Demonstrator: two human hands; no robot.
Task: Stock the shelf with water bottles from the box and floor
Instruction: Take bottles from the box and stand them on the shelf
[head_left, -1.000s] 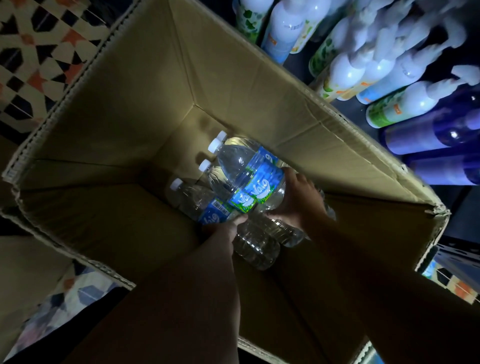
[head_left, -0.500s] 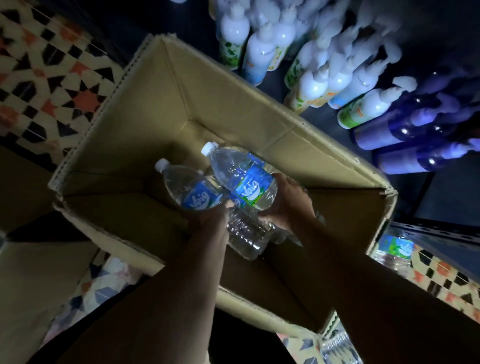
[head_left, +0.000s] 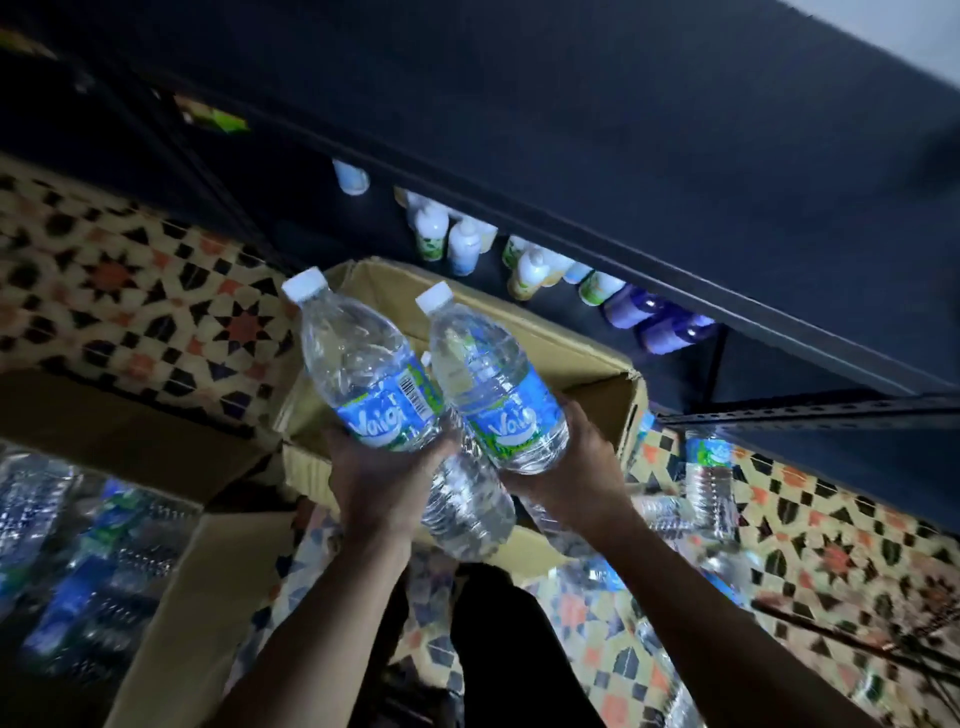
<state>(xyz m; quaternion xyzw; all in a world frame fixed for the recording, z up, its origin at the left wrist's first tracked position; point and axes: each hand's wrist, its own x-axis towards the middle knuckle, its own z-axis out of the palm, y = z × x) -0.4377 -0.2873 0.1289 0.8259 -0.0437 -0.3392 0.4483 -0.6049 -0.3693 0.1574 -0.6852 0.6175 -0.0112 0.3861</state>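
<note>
Both hands are up over the near edge of the cardboard box (head_left: 587, 374). The left hand (head_left: 382, 483) is curled under the left bottle (head_left: 358, 374) and the right hand (head_left: 576, 467) is wrapped round the right bottle (head_left: 488, 379), with a third bottle (head_left: 467, 504) wedged lower between them. The bottles touch and their caps tilt away; the blue-green labels say something like "Voio", a bit blurry.

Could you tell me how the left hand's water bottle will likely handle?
The water bottle looks full and capped, so probably heavy for its size. Its thin clear plastic likely flexes; round, it may roll if laid down.
</note>
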